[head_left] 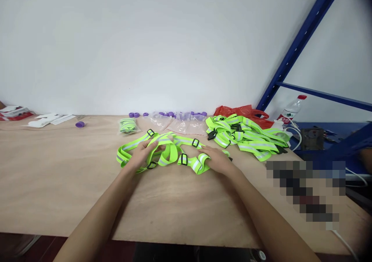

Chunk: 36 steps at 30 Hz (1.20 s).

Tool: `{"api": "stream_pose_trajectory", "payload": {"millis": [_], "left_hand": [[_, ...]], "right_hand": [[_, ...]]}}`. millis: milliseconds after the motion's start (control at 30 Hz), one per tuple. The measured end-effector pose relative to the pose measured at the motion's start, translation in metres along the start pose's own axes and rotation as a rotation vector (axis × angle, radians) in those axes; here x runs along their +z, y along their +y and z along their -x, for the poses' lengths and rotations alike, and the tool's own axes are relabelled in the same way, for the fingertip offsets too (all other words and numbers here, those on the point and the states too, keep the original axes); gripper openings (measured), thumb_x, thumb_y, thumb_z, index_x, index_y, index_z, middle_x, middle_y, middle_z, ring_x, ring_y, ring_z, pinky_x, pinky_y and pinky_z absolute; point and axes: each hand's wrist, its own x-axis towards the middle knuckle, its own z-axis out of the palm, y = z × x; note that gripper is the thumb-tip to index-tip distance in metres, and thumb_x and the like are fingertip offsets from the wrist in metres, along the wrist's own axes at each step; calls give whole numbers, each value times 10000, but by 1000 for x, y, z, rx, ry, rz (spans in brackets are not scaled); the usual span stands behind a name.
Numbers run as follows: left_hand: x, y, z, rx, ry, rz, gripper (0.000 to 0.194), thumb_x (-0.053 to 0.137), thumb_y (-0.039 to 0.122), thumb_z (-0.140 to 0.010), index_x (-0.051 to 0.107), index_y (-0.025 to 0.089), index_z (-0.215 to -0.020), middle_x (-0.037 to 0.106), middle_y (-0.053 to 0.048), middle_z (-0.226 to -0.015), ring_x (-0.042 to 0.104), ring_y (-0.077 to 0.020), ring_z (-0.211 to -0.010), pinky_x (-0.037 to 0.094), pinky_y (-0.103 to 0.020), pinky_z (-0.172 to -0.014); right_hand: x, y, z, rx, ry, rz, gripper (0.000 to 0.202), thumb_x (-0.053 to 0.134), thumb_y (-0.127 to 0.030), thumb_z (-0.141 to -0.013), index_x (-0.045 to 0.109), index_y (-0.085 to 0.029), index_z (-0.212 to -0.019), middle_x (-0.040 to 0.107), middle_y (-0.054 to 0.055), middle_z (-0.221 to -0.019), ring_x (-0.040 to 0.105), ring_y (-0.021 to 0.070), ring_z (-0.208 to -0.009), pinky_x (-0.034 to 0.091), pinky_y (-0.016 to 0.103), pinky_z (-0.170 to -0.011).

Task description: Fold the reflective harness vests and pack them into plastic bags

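A little purple thing is lying on the table. The left hand is pinching a bright green strap, which is lying on the table under both hands. The right hand is touching the strap's right part; I cannot tell if it is gripping. A pile of straps is sitting farther right.

Prob. a workshop: big wood table, heap of bright straps 1 o'clk, blue metal rack 2 o'clk.
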Motion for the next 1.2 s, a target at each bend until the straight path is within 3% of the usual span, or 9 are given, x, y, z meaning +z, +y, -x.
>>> {"api": "stream_pose_trajectory", "payload": {"millis": [200,300,433,567,700,800,933,1033,1200], "left_hand": [[1,6,-3,20,157,556,283,791,429,-759,733,155,-807,763,-63,-852,719,-267,-932,563,-439,-946],[3,11,-1,14,122,654,293,763,433,-793,733,158,-889,774,-91,-976,693,-302,-1087,534,-481,-1009],[5,11,1,-39,29,672,312,726,441,-830,713,178,-997,732,-126,-1197,613,-348,-1249,535,-495,-1000],[8,8,3,-59,-70,698,362,705,440,-847,685,197,-1115,691,-135,-1288,575,-375,-1296,527,-531,-1005],[12,7,4,-56,-144,737,386,683,382,-878,660,170,-1199,693,-150,-1274,574,-377,-1295,506,-552,-1040],[15,9,5,-65,-158,767,396,664,358,-897,639,176,-1248,686,-144,-1287,577,-373,-1292,515,-555,-1029],[13,13,5,-54,-108,769,411,648,415,-905,643,183,-1244,682,-142,-1297,579,-374,-1289,527,-546,-1015],[12,14,4,-53,-62,742,423,656,458,-889,653,192,-1218,692,-135,-1282,600,-373,-1264,538,-536,-995],[10,11,5,-98,-99,721,438,654,501,-880,671,167,-1163,696,-153,-1268,634,-364,-1215,565,-494,-941]], "right_hand": [[-6,10,1,97,58,23,503,580,-229,-847,630,-132,-1338,541,230,-1459,484,417,-1371,354,626,-1104],[-9,10,5,43,37,-18,579,602,-242,-844,562,-182,-1419,516,173,-1502,450,349,-1416,339,549,-1155],[-19,-4,13,-142,-89,-279,747,666,-314,-841,410,-253,-1540,412,103,-1591,406,296,-1453,355,483,-1170],[-28,-28,19,-206,-248,-507,947,858,-400,-673,448,-294,-1520,424,76,-1585,403,327,-1449,361,481,-1168],[-18,-46,17,-135,-261,-663,594,783,-443,-764,673,-256,-1317,664,75,-1353,606,305,-1245,477,443,-1044],[-4,-53,14,-133,-206,-592,474,759,-484,-784,743,-245,-1194,754,57,-1120,690,253,-978,529,368,-870],[0,-54,15,-169,-203,-423,546,827,-472,-705,724,-275,-1204,731,19,-1009,658,219,-886,488,300,-752],[-4,-53,16,-60,-152,-327,563,759,-520,-766,662,-279,-1266,675,-5,-822,624,192,-744,411,259,-616],[-3,-52,14,-83,-117,-245,188,739,-367,-758,692,-247,-895,560,-30,-635,508,156,-599,314,256,-565]]}}
